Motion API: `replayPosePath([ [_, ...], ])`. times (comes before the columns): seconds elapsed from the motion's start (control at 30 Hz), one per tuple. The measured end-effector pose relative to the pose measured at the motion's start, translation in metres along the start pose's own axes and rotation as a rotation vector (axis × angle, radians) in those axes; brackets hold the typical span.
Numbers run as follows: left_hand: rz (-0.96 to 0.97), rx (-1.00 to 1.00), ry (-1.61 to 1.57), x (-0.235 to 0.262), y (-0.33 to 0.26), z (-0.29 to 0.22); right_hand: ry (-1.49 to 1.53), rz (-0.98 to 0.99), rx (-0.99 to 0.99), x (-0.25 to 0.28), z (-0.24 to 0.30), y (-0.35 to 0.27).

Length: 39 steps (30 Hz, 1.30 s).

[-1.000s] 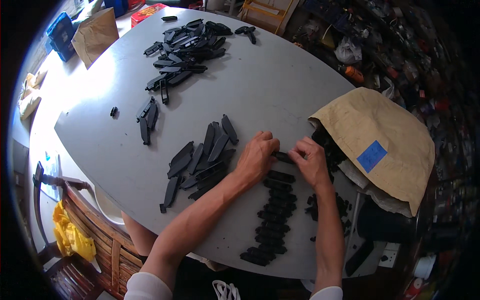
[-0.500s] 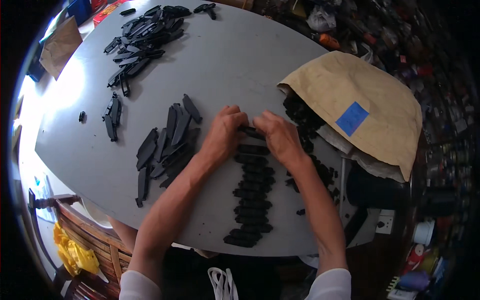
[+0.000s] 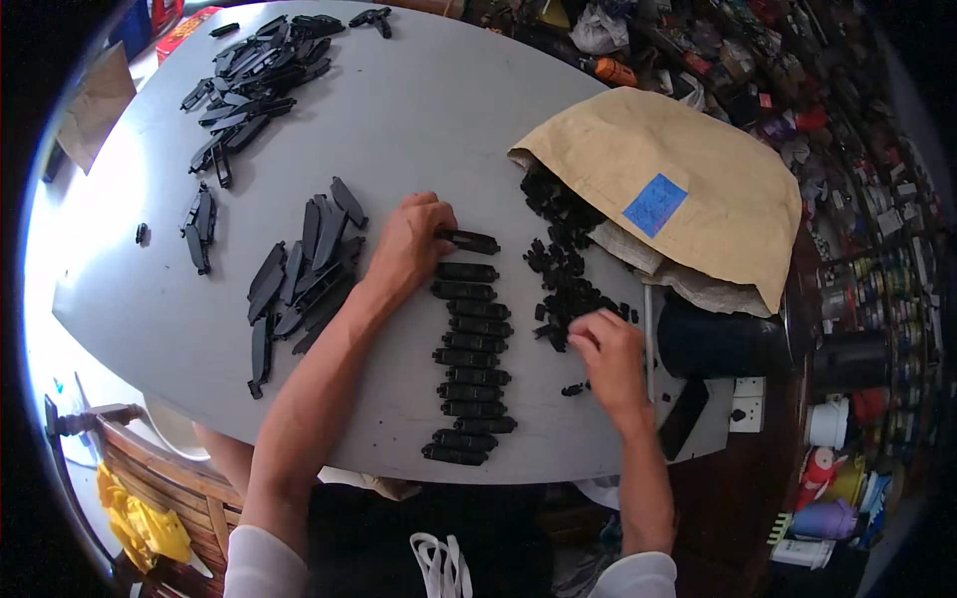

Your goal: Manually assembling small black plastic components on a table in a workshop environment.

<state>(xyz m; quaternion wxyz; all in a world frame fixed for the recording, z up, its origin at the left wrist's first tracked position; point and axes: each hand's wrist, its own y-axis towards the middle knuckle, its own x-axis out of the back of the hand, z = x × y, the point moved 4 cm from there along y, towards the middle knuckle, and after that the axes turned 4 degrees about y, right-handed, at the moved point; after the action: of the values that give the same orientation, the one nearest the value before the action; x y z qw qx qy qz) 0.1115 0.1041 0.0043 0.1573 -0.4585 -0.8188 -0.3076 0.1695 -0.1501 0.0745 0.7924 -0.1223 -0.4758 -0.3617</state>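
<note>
Table (image 3: pixel 399 130): black slotted part (image 3: pixel 471 241) just beyond the far end of a column of similar parts (image 3: pixel 475 377) | left hand (image 3: pixel 412 237): fingers closed on that part's left end | right hand (image 3: pixel 610 357): fingers curled at the near edge of scattered small black pieces (image 3: pixel 570 294); cannot tell whether it grips any | tan sack (image 3: pixel 718 169): beside the pieces.

Strong light glares off the left side of the pale grey table (image 3: pixel 419 120). A brown wooden chair (image 3: pixel 171 461) stands lower left; dense clutter (image 3: pixel 877 249) and a white socket panel (image 3: pixel 750 389) lie rightward.
</note>
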Motion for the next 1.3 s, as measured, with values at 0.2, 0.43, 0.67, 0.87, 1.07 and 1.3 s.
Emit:
replayPosePath([
  [0.2, 0.000, 0.022, 0.029, 0.001, -0.003, 0.000, -0.325, 0.065, 0.046, -0.047, 0.009, 0.019],
  [0.43, 0.027, 0.054, -0.008, 0.000, -0.002, 0.000, -0.319, 0.001, 0.218, -0.040, 0.011, 0.040],
  [0.67, -0.056, 0.010, 0.010, 0.004, -0.005, -0.002, 0.611, 0.201, -0.230, -0.044, 0.037, 0.093],
  [0.87, -0.049, 0.067, 0.012, 0.003, -0.004, 0.001, 0.464, 0.245, -0.128, -0.081, 0.045, 0.126],
  [1.07, -0.088, 0.068, -0.041, 0.002, -0.006, 0.006, 0.424, 0.175, -0.201, -0.103, 0.043, 0.131],
  [1.3, -0.117, 0.049, -0.051, 0.000, -0.005, 0.006, -0.011, -0.069, 0.013, -0.101, 0.060, 0.125],
])
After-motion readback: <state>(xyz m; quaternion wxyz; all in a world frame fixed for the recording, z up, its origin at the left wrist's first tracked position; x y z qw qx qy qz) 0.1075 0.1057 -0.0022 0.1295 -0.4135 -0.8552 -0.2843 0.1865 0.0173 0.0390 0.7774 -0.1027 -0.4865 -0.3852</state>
